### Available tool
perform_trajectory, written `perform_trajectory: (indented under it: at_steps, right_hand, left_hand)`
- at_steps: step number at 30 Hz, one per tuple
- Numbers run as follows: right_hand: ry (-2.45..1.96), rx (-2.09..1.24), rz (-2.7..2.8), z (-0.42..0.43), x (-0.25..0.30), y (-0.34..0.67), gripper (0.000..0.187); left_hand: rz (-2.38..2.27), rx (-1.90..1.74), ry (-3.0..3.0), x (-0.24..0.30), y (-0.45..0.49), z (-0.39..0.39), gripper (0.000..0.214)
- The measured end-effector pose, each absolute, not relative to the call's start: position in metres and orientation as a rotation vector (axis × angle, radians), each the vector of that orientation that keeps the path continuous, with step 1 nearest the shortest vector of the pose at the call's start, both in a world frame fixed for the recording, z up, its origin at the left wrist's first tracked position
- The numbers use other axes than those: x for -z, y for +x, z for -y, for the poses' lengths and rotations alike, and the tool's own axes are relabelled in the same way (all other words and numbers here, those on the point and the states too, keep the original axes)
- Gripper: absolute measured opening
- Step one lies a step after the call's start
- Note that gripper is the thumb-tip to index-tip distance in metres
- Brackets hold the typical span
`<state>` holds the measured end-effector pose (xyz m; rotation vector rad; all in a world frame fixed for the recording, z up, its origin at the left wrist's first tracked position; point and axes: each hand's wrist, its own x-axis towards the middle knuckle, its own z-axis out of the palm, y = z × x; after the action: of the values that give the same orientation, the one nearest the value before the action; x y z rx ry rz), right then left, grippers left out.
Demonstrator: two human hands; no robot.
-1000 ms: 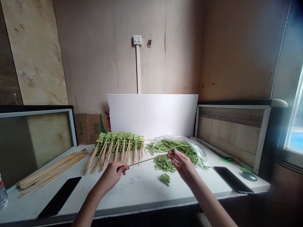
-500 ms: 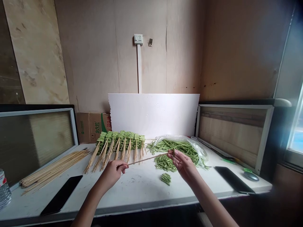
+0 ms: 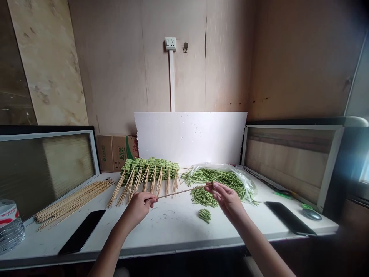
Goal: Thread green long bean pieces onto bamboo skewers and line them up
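Observation:
My left hand pinches the near end of a thin bamboo skewer held level above the white table. At the skewer's far tip, my right hand pinches a short green bean piece. Just below my right hand lie a loose heap of cut bean pieces and a small bundle of cut bean pieces. A clear plastic bag of long green beans lies behind that hand.
A row of finished bean skewers lies at the back centre. Bare skewers are piled left, with a black phone and a water bottle. Another phone and a mouse sit right. A white foam board leans behind.
Both hands keep the same hold on the skewer and bean piece. The view has shifted slightly, bringing more of the water bottle into sight at the left.

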<state>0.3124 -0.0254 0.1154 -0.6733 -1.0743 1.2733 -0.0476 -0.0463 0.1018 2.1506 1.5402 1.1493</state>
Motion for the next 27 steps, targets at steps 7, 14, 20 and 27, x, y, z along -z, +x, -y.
perform_trajectory:
  at_steps: [7,14,20,27]
  right_hand:
    - [-0.679,-1.263,1.04,0.026,-0.111,0.308,0.034]
    - [-0.664,-1.25,0.992,0.026,-0.11,0.305,0.035]
    - [-0.624,-1.251,0.952,0.025,-0.114,0.307,0.034]
    - [-0.631,-1.194,1.075,0.023,-0.112,0.311,0.033]
  left_hand:
    - [-1.556,-1.182,2.222,-0.099,-0.05,0.046,0.031]
    - [-1.482,-1.256,2.262,-0.098,-0.048,0.044,0.028]
    - [-1.481,-1.209,2.273,-0.099,-0.04,0.046,0.031]
    - [-1.599,-1.01,2.314,-0.097,-0.036,0.048,0.03]
